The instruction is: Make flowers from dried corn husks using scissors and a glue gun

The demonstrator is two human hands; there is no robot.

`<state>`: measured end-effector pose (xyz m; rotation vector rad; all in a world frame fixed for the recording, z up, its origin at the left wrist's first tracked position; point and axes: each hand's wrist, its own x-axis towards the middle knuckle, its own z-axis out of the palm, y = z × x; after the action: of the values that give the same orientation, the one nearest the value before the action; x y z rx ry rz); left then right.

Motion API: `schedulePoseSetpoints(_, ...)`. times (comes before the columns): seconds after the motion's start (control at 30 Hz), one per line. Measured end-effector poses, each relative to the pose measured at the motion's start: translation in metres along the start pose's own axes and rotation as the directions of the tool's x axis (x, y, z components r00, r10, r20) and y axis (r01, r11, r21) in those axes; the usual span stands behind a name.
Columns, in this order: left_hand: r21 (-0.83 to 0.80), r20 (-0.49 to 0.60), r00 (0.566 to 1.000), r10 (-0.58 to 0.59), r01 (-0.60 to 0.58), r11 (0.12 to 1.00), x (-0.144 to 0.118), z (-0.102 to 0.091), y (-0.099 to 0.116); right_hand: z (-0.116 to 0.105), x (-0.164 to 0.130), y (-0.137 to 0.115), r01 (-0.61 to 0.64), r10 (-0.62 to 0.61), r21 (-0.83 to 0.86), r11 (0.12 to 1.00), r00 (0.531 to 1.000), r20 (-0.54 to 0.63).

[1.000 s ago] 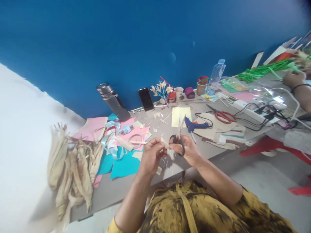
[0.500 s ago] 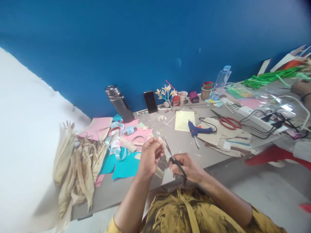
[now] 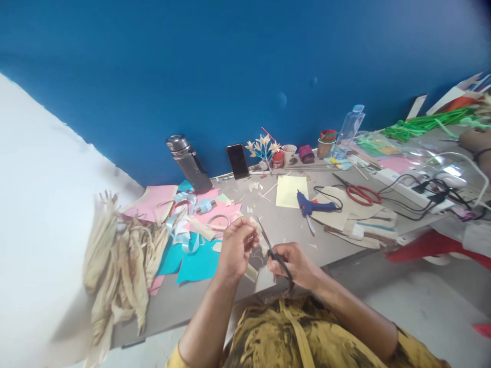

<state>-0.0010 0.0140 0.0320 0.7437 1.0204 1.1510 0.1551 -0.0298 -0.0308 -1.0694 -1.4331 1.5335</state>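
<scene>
My right hand (image 3: pixel 293 263) is closed round the handles of a pair of black-handled scissors (image 3: pixel 281 261), whose blades point up and to the left. Just left of the blades, my left hand (image 3: pixel 240 243) has its fingertips pinched together. A small pale scrap (image 3: pixel 254 224) shows by those fingertips, but I cannot make out whether they hold it. Below and between the hands lie pale strips and offcuts (image 3: pixel 251 272) on the grey table (image 3: pixel 268 204).
Dried corn husks (image 3: pixel 126 276) hang over the left edge beside teal paper (image 3: pixel 197 260). Behind stand a flask (image 3: pixel 188 163), a phone (image 3: pixel 238 161) and a husk-flower bunch (image 3: pixel 263 148). To the right are a blue glue gun (image 3: pixel 316 205), red-handled scissors (image 3: pixel 362 194) and a power strip (image 3: pixel 414 189). Another person's hand (image 3: pixel 477 140) is far right.
The scissors in my right hand have shifted very slightly. My left hand keeps its pinch in the same spot.
</scene>
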Motion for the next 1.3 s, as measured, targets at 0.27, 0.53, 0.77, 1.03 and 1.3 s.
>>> schedulePoseSetpoints(0.27, 0.017, 0.01, 1.0, 0.007, -0.007, 1.0, -0.001, 0.002, 0.001, 0.0, 0.001, 0.002, -0.027, 0.027, -0.007, 1.0, 0.999, -0.036)
schedulePoseSetpoints(0.53, -0.083, 0.021, 1.0, -0.022, 0.023, 0.996, 0.004, -0.003, 0.0, -0.006, 0.006, 0.004, -0.025, 0.029, 0.029, 0.999, 0.987, -0.16)
schedulePoseSetpoints(0.77, -0.209, 0.174, 0.975, -0.136, 0.171, 0.963, 0.002, 0.007, -0.014, -0.01, 0.021, -0.02, 0.225, -0.168, 0.093, 0.97, 0.894, -0.416)
schedulePoseSetpoints(1.03, -0.069, 0.278, 0.945, -0.172, 0.198, 0.978, 0.0, -0.002, -0.007, -0.025, 0.022, -0.035, 0.163, -0.1, 0.201, 0.966, 0.952, -0.289)
schedulePoseSetpoints(1.3, 0.279, 0.399, 0.904, -0.157, 0.043, 0.959, 0.006, -0.01, 0.0, -0.039, 0.024, -0.057, 0.053, -0.038, 0.177, 0.983, 0.995, -0.087)
